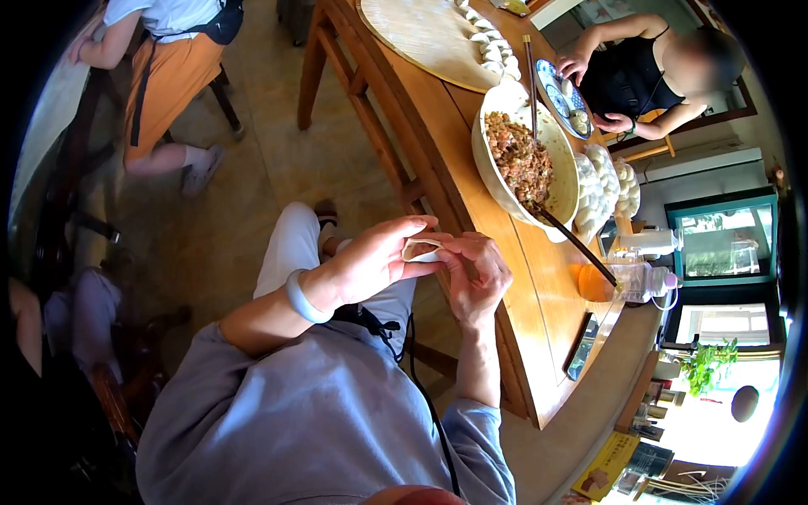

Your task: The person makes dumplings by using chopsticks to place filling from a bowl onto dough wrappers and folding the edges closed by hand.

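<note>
A pale dough wrapper [418, 251] is folded between my two hands, above my lap and beside the table's edge. My left hand [370, 259], with a light bangle at the wrist, cups it from the left, fingers closed on it. From the right, my right hand [475, 278] pinches its rim. What lies inside the fold is hidden. Near my hands on the table stands a large white bowl [566, 168] of minced filling [515, 160]. Two dark chopsticks [581, 247] lean in the bowl, their ends apart.
Rows of dumplings [497, 55] lie on a round board [412, 34]. Across the table a person [627, 76] works over a blue-patterned plate [551, 88]. Bags of dough balls [596, 189], a bottle [640, 282] and a phone [581, 347] are on the right. Another person [172, 76] stands at upper left.
</note>
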### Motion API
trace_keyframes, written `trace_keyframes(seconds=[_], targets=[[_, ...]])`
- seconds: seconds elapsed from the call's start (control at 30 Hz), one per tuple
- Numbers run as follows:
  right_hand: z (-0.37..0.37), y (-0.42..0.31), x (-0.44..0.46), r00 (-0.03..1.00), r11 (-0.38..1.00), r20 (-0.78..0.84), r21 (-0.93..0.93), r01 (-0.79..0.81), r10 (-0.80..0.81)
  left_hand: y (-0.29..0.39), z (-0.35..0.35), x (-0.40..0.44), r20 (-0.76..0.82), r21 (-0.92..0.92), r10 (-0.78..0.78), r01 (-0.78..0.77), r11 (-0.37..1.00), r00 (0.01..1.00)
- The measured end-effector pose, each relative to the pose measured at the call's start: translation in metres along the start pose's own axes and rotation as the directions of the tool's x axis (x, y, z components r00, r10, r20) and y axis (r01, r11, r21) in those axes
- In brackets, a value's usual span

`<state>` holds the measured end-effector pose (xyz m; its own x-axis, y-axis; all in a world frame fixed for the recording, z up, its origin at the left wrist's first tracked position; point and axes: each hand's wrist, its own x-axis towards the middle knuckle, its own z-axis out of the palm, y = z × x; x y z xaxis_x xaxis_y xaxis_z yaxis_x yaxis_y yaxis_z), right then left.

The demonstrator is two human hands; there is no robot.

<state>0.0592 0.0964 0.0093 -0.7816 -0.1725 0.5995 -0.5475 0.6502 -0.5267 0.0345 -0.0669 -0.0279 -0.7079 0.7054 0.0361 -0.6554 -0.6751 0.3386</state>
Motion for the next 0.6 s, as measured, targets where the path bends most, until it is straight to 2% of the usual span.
trace_keyframes(seconds=[0.1, 0.2, 0.4, 0.5, 0.6], targets=[[-0.005, 0.005, 0.004, 0.995, 1.000, 0.103, -0.012, -0.003, 0.004, 0.000, -0.004, 0.002, -0.018, 0.003, -0.012, 0.012, 1.000, 1.000], [-0.010, -0.006, 0.009, 0.966, 0.989, 0.213, 0.004, -0.151, 0.146, 0.002, -0.002, 0.001, -0.027, 0.015, -0.029, 0.029, 0.999, 0.999], [-0.007, 0.004, 0.012, 0.980, 0.992, 0.182, -0.073, 0.098, -0.084, 0.002, -0.002, 0.003, -0.036, 0.014, -0.036, 0.037, 0.999, 0.999], [-0.003, 0.008, 0.012, 0.976, 0.984, 0.163, -0.082, 0.158, -0.144, 0.002, -0.004, 0.003, -0.037, -0.009, -0.044, 0.044, 0.999, 0.998], [-0.003, 0.008, 0.013, 0.977, 0.983, 0.166, -0.109, 0.150, -0.131, 0.001, -0.004, 0.005, -0.055, -0.043, -0.048, 0.046, 0.998, 0.997]])
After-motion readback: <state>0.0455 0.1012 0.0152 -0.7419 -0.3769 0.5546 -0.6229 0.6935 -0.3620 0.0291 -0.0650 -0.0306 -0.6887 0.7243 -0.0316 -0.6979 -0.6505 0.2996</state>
